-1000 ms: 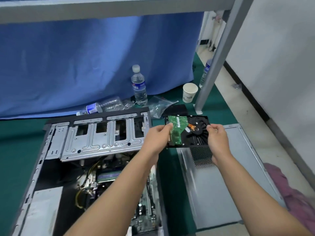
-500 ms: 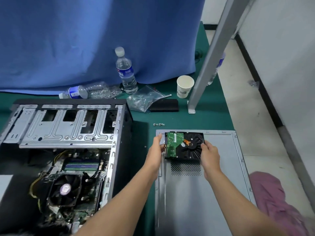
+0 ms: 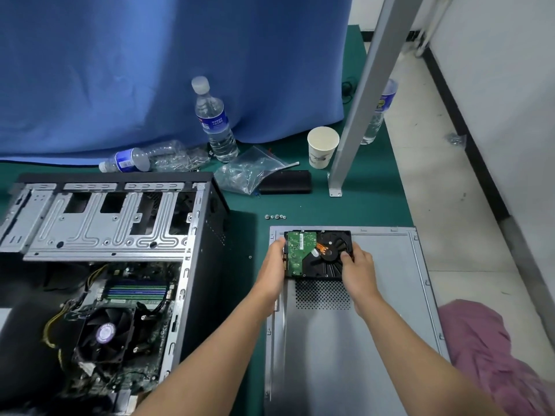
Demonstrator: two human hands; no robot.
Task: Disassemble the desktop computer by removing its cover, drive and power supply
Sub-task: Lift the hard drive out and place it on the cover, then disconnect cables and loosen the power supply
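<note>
The hard drive (image 3: pixel 318 254) lies circuit-board side up at the far left corner of the removed side cover (image 3: pixel 390 295), directly above the cover's perforated vent patch (image 3: pixel 322 294). The cover lies flat on the green mat (image 3: pixel 360 205), near its right edge.

The left hand (image 3: pixel 271 276) grips the drive's left edge, fingers curled against the side beside the green circuit board. The right hand (image 3: pixel 359 273) grips the right edge, thumb on the black top face, fingers wrapped around the side. Whether the drive rests fully on the cover or is held just above it cannot be determined.

The open computer case (image 3: pixel 120 265) lies on its side at the left of the mat, well apart from the cover. Its drive cage (image 3: pixel 99 223) is at the far end; the CPU fan (image 3: pixel 105 334) and memory modules (image 3: pixel 138 291) are exposed below it.

A row of small screws (image 3: pixel 275 217) lies on the mat just beyond the cover's far edge. Toward the far edge of the mat: an upright water bottle (image 3: pixel 214 121), a flattened bottle (image 3: pixel 141 159) on its side, a clear plastic bag (image 3: pixel 249 172), a black pouch (image 3: pixel 285 181) and a paper cup (image 3: pixel 322 147) beside a grey metal post (image 3: pixel 360 97).
</note>
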